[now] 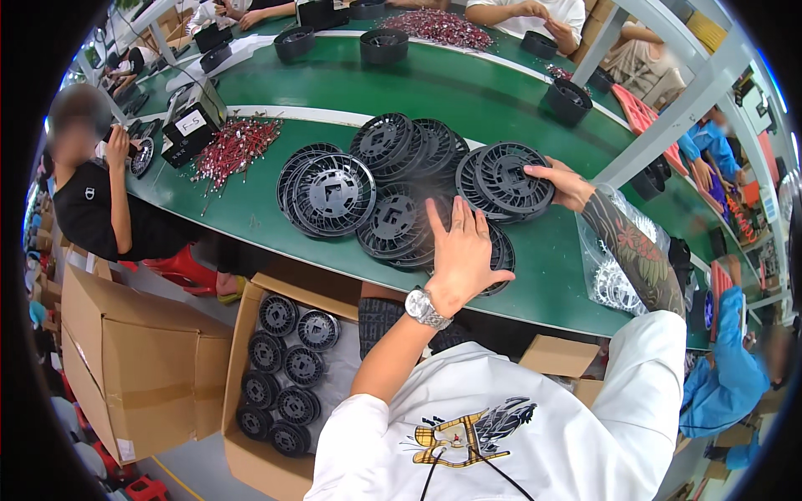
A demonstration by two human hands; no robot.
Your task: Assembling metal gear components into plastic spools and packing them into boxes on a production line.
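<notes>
The left hand [458,255] covers the middle of the nearest black grille discs [401,225]; how many lie under the palm cannot be told. The right hand [568,185] hides the rim of the stacked disc [510,177] where its fingers meet it, so the grip is unclear. The clear bag [614,280] sits partly behind the right forearm; its contents are too small to identify. The cardboard box [251,455] is cut off below. The red parts heap [236,146] blurs into one mass.
</notes>
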